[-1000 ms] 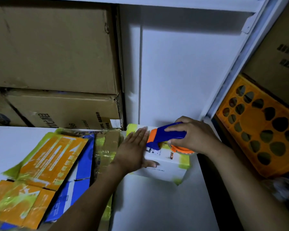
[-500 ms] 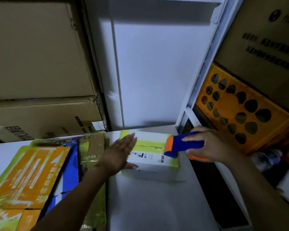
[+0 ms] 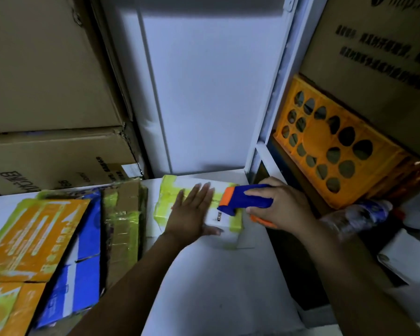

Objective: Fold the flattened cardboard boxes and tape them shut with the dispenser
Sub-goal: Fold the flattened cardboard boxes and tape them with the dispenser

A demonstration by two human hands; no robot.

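Your left hand (image 3: pixel 192 214) flat, open on small box (image 3: pixel 170 202), table (image 3: pixel 216 275) centre | right hand (image 3: pixel 279 204) grips tape dispenser (image 3: pixel 245 200) at box's 3 o'clock | flattened boxes (image 3: pixel 58 243) at 9 | orange crate (image 3: pixel 330 151) at 2

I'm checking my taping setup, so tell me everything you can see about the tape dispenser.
The tape dispenser is a blue, plastic-looking handheld tool with an orange front end and an orange part showing under the grip. It lies roughly level, its nose on the right end of the small white box. The right hand wraps its handle. The tape roll is hidden.
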